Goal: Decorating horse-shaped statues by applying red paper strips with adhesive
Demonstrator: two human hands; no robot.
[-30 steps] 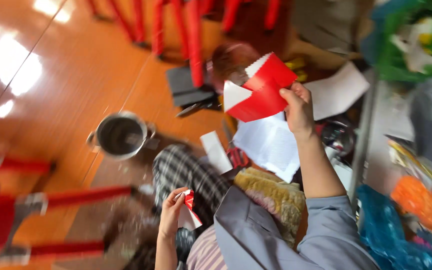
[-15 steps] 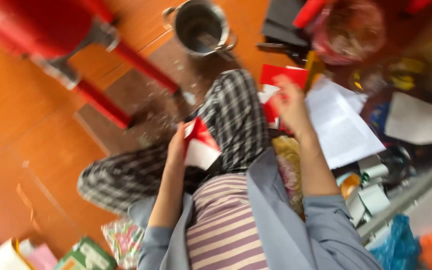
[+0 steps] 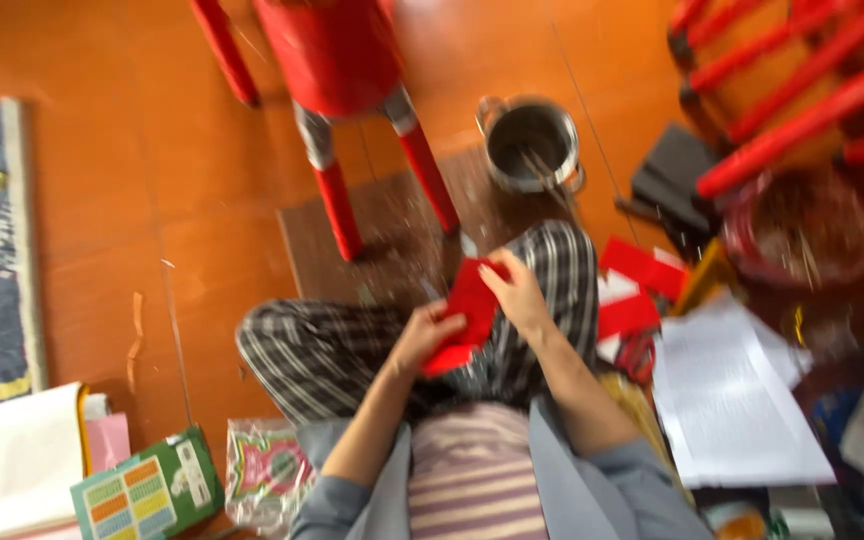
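Below, both hands' fingers [image 3: 512,285] hold red paper [image 3: 464,315] above the orange floor [image 3: 152,200].

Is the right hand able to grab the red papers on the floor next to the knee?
Probably yes. The red papers lie just right of the right hand with nothing between, but that hand already grips the red sheet together with the left hand.
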